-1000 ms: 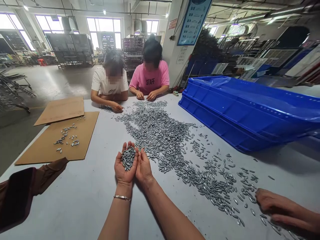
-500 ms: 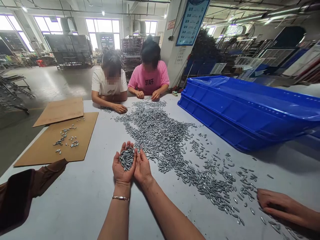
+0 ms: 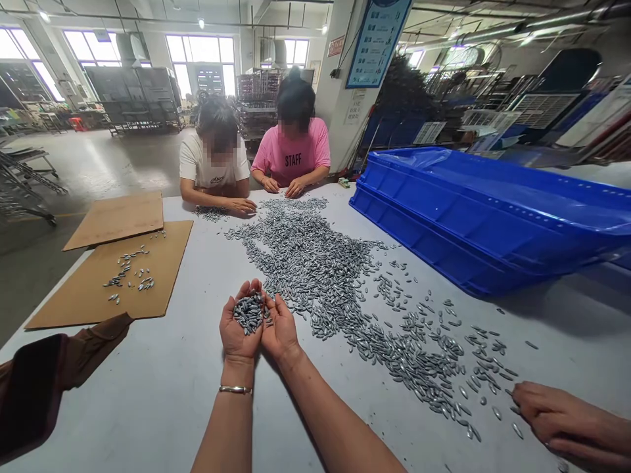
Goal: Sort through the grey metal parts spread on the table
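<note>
My left hand (image 3: 238, 343) is cupped palm up over the table, holding a handful of small grey spindle-shaped metal pieces (image 3: 248, 314). Pressed against its side, my right hand (image 3: 280, 336) is also palm up, its fingers curved. A few of the same pieces (image 3: 267, 316) lie along the inner side of that hand, where the two palms meet. Just beyond my fingertips spreads a large loose pile of these pieces (image 3: 320, 256), trailing off toward the right front of the table.
Two co-workers (image 3: 214, 157) (image 3: 296, 148) lean over the far edge. Another person's hand (image 3: 552, 410) touches pieces at right. Blue crates (image 3: 444, 223) stand at back right. Cardboard sheets (image 3: 152, 289) with scattered pieces lie left. A phone (image 3: 29, 394) and brown sleeve (image 3: 98, 341) are at front left.
Some pieces now show on the inner side of my right hand, which looked bare before. The hand at the right edge has shifted slightly right; the far co-workers' hands have moved a little.
</note>
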